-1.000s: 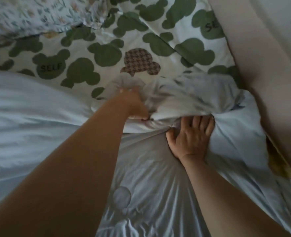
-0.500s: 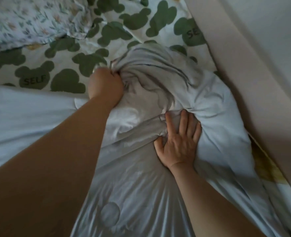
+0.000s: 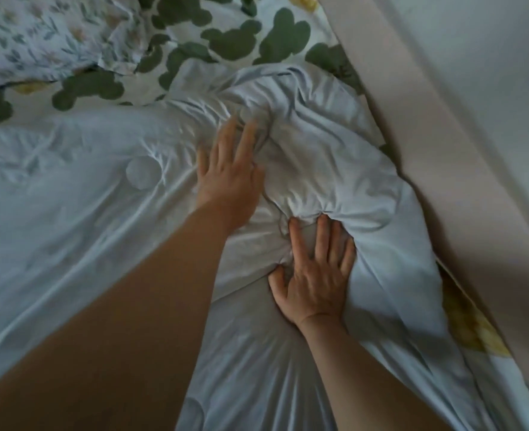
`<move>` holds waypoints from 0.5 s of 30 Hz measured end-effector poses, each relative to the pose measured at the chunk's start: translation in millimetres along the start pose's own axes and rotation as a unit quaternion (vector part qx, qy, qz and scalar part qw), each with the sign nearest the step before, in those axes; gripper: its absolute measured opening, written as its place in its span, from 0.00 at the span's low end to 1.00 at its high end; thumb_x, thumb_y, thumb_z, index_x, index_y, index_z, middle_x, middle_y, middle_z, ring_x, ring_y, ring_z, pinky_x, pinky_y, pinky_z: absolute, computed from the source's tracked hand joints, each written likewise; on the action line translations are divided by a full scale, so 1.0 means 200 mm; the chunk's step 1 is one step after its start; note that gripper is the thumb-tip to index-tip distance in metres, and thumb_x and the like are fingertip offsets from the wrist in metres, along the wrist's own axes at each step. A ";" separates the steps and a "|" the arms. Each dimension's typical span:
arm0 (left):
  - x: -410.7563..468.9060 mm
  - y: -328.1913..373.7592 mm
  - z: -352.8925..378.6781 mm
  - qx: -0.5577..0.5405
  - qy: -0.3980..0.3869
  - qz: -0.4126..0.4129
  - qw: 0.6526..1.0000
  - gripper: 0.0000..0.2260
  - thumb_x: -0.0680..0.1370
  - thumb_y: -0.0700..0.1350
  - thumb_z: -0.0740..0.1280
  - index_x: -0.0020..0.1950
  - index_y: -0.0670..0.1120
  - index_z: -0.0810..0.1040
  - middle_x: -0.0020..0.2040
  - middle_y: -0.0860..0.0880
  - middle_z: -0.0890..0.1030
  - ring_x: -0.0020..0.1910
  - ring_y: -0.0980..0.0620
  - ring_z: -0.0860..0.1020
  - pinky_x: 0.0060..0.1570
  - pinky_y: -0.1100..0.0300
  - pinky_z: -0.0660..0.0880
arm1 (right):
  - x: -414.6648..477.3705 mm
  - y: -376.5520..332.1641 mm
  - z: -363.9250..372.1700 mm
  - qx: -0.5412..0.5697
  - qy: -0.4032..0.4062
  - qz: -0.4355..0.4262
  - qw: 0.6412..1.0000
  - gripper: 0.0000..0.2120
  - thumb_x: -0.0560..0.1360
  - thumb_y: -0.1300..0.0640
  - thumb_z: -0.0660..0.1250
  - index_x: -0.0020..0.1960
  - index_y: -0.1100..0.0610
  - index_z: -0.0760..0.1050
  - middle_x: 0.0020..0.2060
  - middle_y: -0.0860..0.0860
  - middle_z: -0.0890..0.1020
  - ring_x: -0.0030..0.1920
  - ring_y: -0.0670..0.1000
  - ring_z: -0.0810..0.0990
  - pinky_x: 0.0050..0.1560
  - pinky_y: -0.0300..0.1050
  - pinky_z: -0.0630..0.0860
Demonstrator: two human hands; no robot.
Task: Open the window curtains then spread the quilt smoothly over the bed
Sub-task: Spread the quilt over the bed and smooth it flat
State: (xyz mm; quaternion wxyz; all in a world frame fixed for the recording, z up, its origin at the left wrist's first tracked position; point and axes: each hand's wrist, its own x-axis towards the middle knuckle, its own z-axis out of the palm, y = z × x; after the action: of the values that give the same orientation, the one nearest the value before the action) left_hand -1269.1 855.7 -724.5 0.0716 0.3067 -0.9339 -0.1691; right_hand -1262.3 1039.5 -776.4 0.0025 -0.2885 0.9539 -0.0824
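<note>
Stage: spreading the quilt. Judged well on over the near side, not yet done at the far right corner. Curtains not in view.
Quilt: the pale quilt (image 3: 70,188) lay across most of the bed. It was flat with shallow creases to the left and heaped in a thick fold beside the padded bed edge (image 3: 427,150).
Left hand: the left hand (image 3: 229,181) was open, fingers straight, palm laid on the quilt at the left flank of the heap. It gripped nothing.
Right hand: the right hand (image 3: 316,281) was open, fingers spread, pressing down on the quilt with its fingertips at the foot of the fold.
Uncovered: a green-patterned sheet (image 3: 235,42) and a floral pillow (image 3: 39,35) showed beyond the quilt's top edge.
Risk 1: flat palms have no hold on the cloth, so a push would likely shove the wrinkles along rather than clear them.
Risk 2: the corner could slide down against the padded edge and leave the quilt skewed.
Risk 3: the right hand's weight pinned the cloth, so a sweep by the left hand against it would likely bunch the middle.
</note>
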 end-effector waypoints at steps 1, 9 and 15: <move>-0.09 -0.02 -0.01 0.030 0.014 -0.007 0.999 0.29 0.80 0.52 0.55 0.78 0.52 0.47 0.79 0.46 0.48 0.78 0.47 0.47 0.75 0.44 0.43 | 0.00 0.00 0.00 0.000 0.002 -0.001 1.000 0.39 0.65 0.39 0.60 0.75 0.44 0.60 0.75 0.59 0.58 0.75 0.62 0.55 0.73 0.63 0.50; -0.62 -0.44 0.03 0.158 0.004 -0.138 0.978 0.34 0.74 0.64 0.50 0.77 0.51 0.54 0.77 0.44 0.54 0.77 0.43 0.51 0.71 0.33 0.46 | 0.00 -0.01 0.01 0.011 0.015 -0.005 1.000 0.38 0.65 0.41 0.60 0.75 0.44 0.60 0.75 0.59 0.59 0.75 0.62 0.56 0.74 0.62 0.49; -0.57 -0.47 0.12 0.143 -0.001 -0.149 0.978 0.33 0.74 0.66 0.46 0.78 0.54 0.49 0.78 0.46 0.48 0.77 0.45 0.46 0.71 0.33 0.43 | 0.00 -0.01 0.02 -0.002 0.015 -0.005 1.000 0.38 0.65 0.41 0.59 0.75 0.44 0.59 0.75 0.59 0.59 0.75 0.62 0.56 0.73 0.62 0.50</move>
State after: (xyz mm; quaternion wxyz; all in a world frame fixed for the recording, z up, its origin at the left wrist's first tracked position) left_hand -1131.1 859.3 -783.7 -0.0002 0.4493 -0.8924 -0.0427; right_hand -1261.5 1038.1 -779.7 -0.0133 -0.2924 0.9525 -0.0847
